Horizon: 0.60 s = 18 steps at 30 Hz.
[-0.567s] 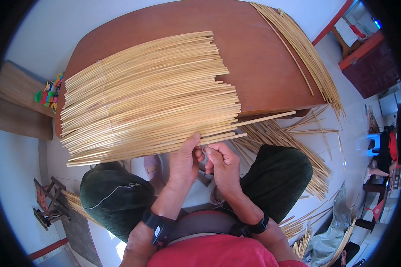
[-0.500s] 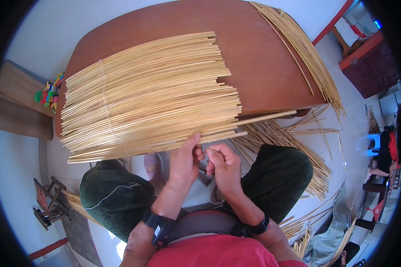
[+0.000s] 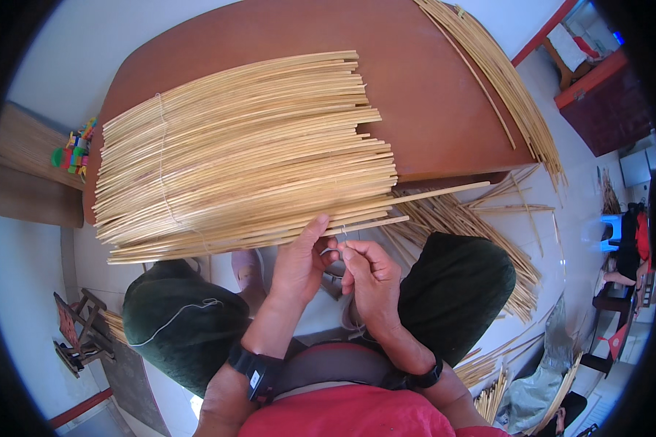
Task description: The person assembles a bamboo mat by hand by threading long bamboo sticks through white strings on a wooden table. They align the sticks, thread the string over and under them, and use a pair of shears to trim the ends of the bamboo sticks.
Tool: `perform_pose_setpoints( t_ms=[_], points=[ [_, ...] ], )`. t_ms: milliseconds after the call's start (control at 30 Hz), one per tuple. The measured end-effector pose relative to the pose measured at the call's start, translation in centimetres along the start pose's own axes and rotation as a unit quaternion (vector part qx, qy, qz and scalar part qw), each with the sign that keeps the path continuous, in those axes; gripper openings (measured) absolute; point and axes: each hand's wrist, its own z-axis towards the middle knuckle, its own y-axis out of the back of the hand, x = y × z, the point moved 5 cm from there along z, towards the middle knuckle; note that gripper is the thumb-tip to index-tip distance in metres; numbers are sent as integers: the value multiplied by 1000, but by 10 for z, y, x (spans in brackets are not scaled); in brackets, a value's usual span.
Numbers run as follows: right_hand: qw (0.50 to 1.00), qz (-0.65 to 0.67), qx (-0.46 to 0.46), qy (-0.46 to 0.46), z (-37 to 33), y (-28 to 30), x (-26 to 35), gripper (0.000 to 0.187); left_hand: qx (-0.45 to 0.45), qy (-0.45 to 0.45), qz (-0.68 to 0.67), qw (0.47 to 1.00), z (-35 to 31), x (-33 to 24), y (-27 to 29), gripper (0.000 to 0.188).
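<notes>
A mat of pale straw-coloured reeds (image 3: 248, 153) lies on the brown table (image 3: 444, 109), its near edge reaching out over my lap. A thin white string (image 3: 162, 149) crosses its left part. My left hand (image 3: 299, 258) grips the near edge, thumb on top and the other fingers curled beneath. Just right of it, my right hand (image 3: 372, 273) is closed in a pinch on a thin string (image 3: 345, 234) that loops around the nearest reed. One longer reed (image 3: 441, 193) juts out to the right beyond the others.
A bundle of reeds (image 3: 499, 80) hangs over the table's right edge. More loose reeds (image 3: 481, 247) lie below on the floor. White thread (image 3: 178, 320) rests on my left knee. A wooden folding stool (image 3: 84, 331) stands at left. Another person (image 3: 630, 247) sits at far right.
The mat has shifted slightly left, and its blurred near reeds are now sharp. My right hand has moved slightly right and down, and the string between it and the reed now shows.
</notes>
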Motion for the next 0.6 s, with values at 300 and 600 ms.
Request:
perform_pose_setpoints(
  t_ms=[300, 600],
  points=[
    [998, -57, -3, 31, -9, -3, 8, 16, 5, 2, 3, 1000, -3, -8, -4, 26],
    [997, -64, -2, 37, -10, 0, 7, 14, -4, 14, -16, 1000, -7, -9, -7, 27]
  ],
)
